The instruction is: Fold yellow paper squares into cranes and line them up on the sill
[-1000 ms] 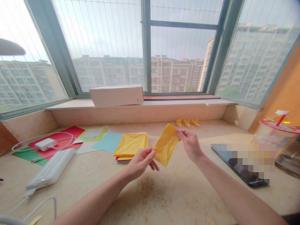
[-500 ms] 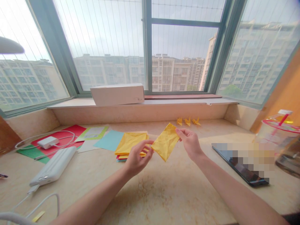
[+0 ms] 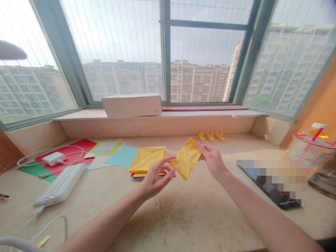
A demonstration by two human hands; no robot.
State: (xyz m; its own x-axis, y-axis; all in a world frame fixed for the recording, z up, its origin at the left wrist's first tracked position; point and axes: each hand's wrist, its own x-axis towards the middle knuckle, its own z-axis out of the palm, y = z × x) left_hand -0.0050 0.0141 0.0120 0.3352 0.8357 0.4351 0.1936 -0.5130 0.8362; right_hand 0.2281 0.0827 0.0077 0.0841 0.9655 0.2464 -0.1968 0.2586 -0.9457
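My right hand (image 3: pixel 214 161) pinches the upper right edge of a creased yellow folded paper (image 3: pixel 186 158), held tilted above the stone surface. My left hand (image 3: pixel 158 177) is at the paper's left corner, fingers apart, the index fingertip at or very near its edge. Just behind my left hand lies a stack of folded papers (image 3: pixel 147 159), yellow on top with red and blue edges below. Three small yellow folded birds (image 3: pixel 210 135) stand in a row at the back, beyond my right hand.
Left: a white power bank (image 3: pixel 61 185), a white charger (image 3: pixel 54 158) with cable, and red, green, blue and lime sheets. Right: a dark phone (image 3: pixel 270 185), a clear cup with a red straw (image 3: pixel 304 147). A white box (image 3: pixel 132 106) sits on the sill.
The fingers of my left hand have opened and spread at the paper's left corner. My right hand still holds the yellow paper in nearly the same place.
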